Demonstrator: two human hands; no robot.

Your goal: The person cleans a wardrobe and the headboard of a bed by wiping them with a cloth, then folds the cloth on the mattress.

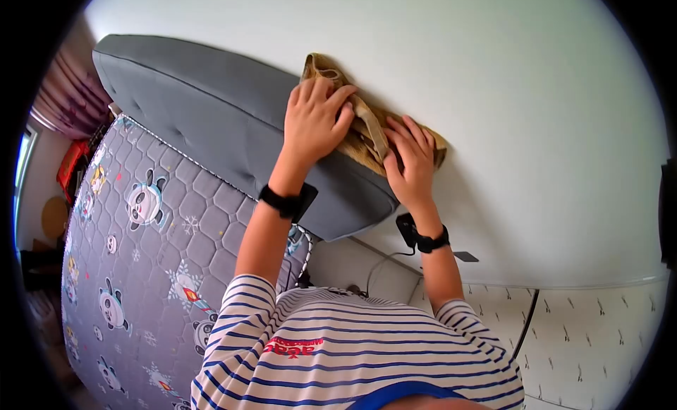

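Note:
A brown towel (367, 131), folded and bunched, lies along the top edge of the grey padded headboard (211, 100), close to the wall. My left hand (316, 121) grips the towel's far-left part, fingers bent over it and thumb alongside. At its other end my right hand (412, 160) holds the cloth, with the fingers over the top and the thumb on the near side. Folds hide parts of the fingertips. Each wrist wears a black band with a small dark box.
To the left is a bed with a grey quilted panda-print mattress (162, 219). A pale wall (529, 128) rises behind the headboard. A dark cable (377, 262) hangs below my right wrist. Purple curtains (74, 89) hang at the far left; patterned white panels (585, 332) stand at lower right.

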